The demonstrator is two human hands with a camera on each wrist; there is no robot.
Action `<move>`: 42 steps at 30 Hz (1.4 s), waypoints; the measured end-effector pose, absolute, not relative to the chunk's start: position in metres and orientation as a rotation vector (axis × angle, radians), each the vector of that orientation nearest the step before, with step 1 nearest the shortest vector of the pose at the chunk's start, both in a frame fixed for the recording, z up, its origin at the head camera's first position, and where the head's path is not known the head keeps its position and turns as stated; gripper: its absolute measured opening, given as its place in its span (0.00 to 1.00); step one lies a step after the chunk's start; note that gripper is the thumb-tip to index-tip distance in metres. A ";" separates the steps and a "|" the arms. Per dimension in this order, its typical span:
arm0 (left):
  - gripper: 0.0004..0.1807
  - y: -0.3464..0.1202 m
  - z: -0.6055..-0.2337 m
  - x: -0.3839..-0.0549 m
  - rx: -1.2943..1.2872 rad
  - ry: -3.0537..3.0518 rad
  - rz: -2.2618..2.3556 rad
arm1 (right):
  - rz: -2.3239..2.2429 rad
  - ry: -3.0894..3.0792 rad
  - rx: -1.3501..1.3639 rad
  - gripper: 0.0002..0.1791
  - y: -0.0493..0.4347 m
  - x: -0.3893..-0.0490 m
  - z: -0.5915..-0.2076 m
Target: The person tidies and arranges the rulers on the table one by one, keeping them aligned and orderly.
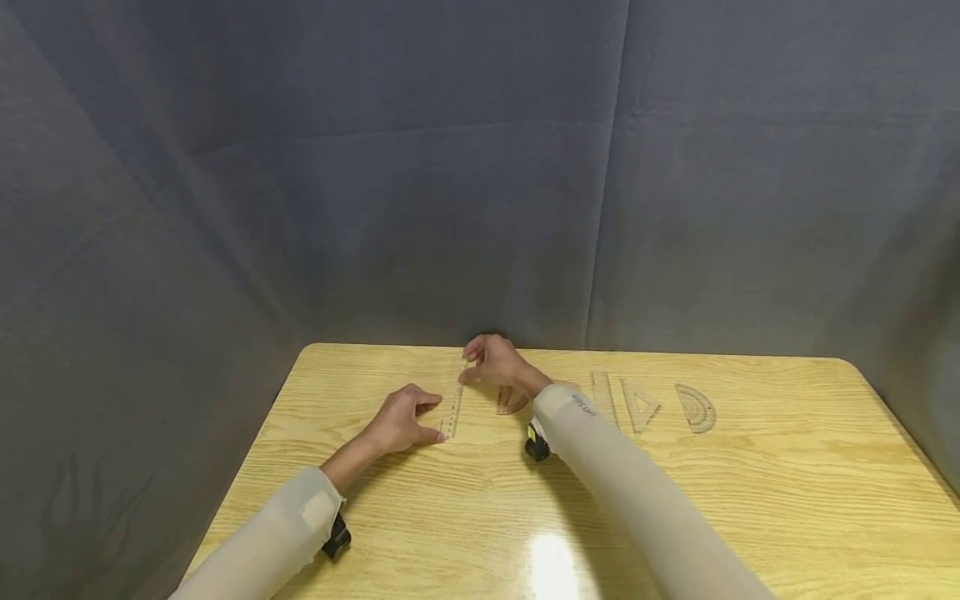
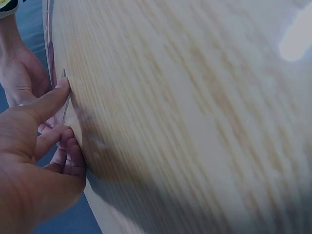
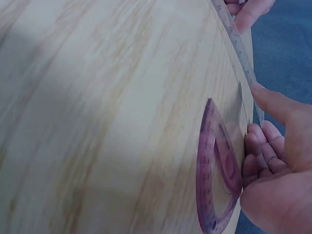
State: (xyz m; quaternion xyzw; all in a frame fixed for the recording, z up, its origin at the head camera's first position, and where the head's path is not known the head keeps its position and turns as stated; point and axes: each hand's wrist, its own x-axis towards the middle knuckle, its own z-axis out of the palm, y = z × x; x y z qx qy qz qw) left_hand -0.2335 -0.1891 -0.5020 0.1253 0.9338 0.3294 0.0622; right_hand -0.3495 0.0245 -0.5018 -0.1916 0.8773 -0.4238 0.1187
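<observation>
A clear ruler (image 1: 454, 410) stands lengthwise away from me near the table's back edge, left of centre. My left hand (image 1: 401, 421) holds its near end, thumb and fingertips at the edge. At the far end, my right hand (image 1: 495, 360) grips the ruler between thumb and curled fingers. In the right wrist view the ruler (image 3: 239, 48) shows its scale marks, and its edge looks slightly off the wood. A pinkish see-through protractor (image 3: 204, 161) lies beside the right hand, partly hidden by the right forearm in the head view.
Right of the right forearm lie another clear ruler (image 1: 602, 396), a clear set square (image 1: 640, 407) and a clear protractor (image 1: 696, 408) on the wooden table (image 1: 465, 517). A grey cloth (image 1: 450, 208) hangs behind the table and on both sides.
</observation>
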 end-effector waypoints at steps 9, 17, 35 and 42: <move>0.32 -0.186 -0.501 -0.234 0.354 2.777 1.098 | -1.483 2.464 -0.497 0.18 0.028 -0.352 -0.505; 0.33 -0.183 -0.500 -0.233 0.262 2.722 1.274 | -1.619 2.409 -0.383 0.15 0.025 -0.351 -0.503; 0.33 -0.186 -0.501 -0.227 0.137 2.460 1.631 | -2.083 1.908 -0.126 0.18 0.015 -0.344 -0.503; 0.33 -0.188 -0.498 -0.222 0.091 2.409 1.659 | -2.107 1.835 -0.065 0.13 0.014 -0.341 -0.502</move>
